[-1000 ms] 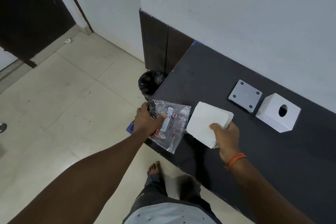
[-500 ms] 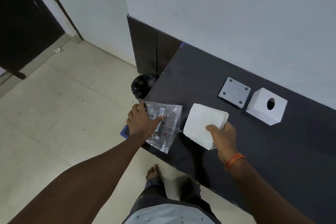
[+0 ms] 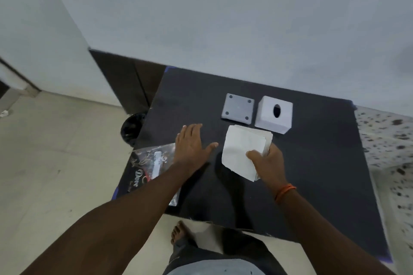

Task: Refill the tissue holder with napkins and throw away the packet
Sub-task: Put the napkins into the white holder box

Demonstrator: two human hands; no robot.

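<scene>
My right hand (image 3: 267, 162) grips a stack of white napkins (image 3: 243, 150) just above the dark table (image 3: 312, 174). Behind the stack stands the white cube tissue holder (image 3: 273, 117) with an oval hole facing up, and its grey square base plate (image 3: 237, 108) lies flat to the left of it. My left hand (image 3: 192, 146) hovers flat and open over the table, fingers spread, holding nothing. The clear plastic packet (image 3: 152, 164) lies at the table's left edge, partly hidden under my left forearm.
A black bin (image 3: 131, 127) stands on the tiled floor beside the table's left edge. A white wall runs behind the table. A speckled surface (image 3: 388, 152) adjoins the table on the right. My bare foot (image 3: 178, 232) is at the front edge.
My left hand has let go of the packet, which now lies on the table, and has moved right with fingers spread. The napkin stack has moved closer to the holder.
</scene>
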